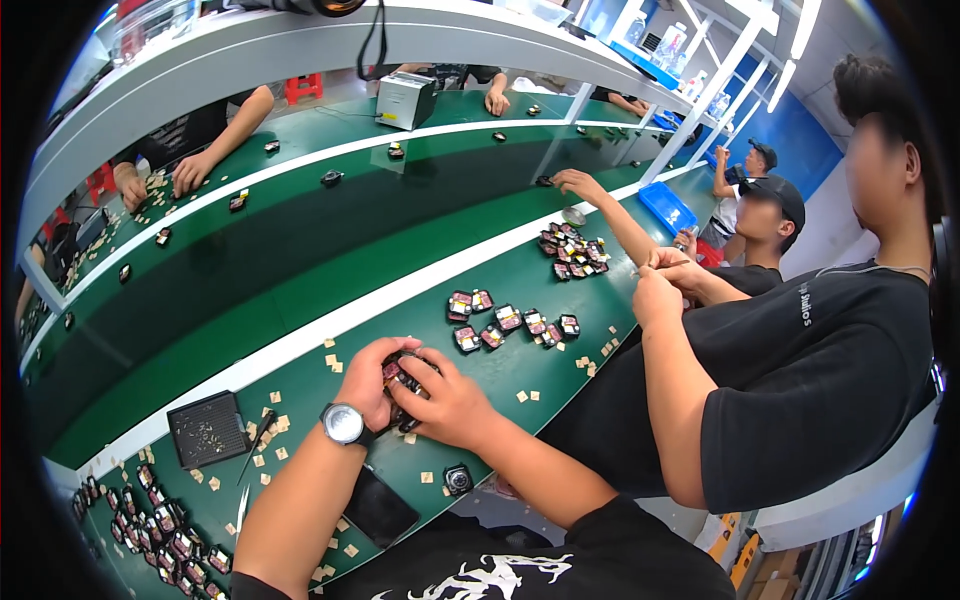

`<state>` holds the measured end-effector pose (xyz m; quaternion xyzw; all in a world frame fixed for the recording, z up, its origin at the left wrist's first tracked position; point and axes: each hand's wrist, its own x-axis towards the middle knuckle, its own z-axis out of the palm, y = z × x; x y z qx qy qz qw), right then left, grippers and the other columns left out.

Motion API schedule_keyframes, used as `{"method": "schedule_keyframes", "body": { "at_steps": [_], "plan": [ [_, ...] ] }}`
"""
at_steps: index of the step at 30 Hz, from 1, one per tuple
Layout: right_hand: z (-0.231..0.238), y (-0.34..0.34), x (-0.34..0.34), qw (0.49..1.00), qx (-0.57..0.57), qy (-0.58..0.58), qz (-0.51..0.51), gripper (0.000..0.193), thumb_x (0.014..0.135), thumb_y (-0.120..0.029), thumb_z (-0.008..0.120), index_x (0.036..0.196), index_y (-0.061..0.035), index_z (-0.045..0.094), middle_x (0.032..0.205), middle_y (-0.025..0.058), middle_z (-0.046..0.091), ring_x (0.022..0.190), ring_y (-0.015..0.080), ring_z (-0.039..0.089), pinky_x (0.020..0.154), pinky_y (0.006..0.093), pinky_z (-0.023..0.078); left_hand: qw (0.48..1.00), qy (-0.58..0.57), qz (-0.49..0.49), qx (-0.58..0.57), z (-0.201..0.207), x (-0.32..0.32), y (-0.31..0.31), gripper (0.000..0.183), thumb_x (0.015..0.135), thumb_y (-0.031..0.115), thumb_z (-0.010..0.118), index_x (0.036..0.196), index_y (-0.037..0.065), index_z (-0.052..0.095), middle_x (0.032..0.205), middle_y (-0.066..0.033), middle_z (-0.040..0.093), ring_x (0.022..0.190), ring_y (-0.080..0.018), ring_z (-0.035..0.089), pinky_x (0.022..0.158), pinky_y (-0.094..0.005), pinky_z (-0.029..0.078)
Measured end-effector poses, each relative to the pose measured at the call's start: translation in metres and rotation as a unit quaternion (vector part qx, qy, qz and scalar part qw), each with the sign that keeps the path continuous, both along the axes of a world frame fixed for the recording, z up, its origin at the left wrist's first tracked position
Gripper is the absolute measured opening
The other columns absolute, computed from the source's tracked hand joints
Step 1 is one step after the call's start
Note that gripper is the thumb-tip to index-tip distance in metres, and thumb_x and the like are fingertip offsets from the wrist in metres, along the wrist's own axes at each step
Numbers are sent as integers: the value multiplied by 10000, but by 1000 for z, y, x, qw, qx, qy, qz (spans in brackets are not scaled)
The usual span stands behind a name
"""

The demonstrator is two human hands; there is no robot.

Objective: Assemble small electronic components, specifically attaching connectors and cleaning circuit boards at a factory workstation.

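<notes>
My left hand (368,382) and my right hand (447,397) curl together round a cluster of small black devices (401,385) with reddish faces. Fingers cover most of the cluster, so how many pieces it has is hidden. A round-faced watch (343,424) sits on my left wrist. Just below my hands a dark phone (378,508) lies flat, with one small black device (457,479) right of it. To the left are black tweezers (258,441) and a black ridged tray (208,429) holding tiny bits.
Many similar devices lie heaped at lower left (165,530) and in a loose group (505,322) to the right. Small beige squares (333,361) are scattered about. A moving-line-like green strip (330,255) runs behind the white rail. A co-worker's arm (665,360) is close on my right.
</notes>
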<state>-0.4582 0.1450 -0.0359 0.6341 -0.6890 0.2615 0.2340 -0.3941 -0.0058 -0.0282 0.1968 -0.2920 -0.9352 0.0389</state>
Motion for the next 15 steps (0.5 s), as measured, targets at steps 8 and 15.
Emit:
{"method": "schedule_keyframes", "body": {
  "at_steps": [8,15],
  "plan": [
    [9,-25,0,995,16,33,96,471,605,-80,767,1066,-19,697,1165,206,632,1038,394,641,886,484,535,994,110,11,-3,-36,-2,-17,211,943,198,620,1061,36,686,983,-147,709,887,-247,695,855,-411,577],
    [35,-67,17,983,-20,104,147,398,690,-11,806,1062,9,667,1244,272,630,1073,451,646,885,492,560,761,27,234,-605,-21,2,-45,164,826,154,637,926,69,735,911,-127,722,922,-332,689,805,-403,550]
  ]
}}
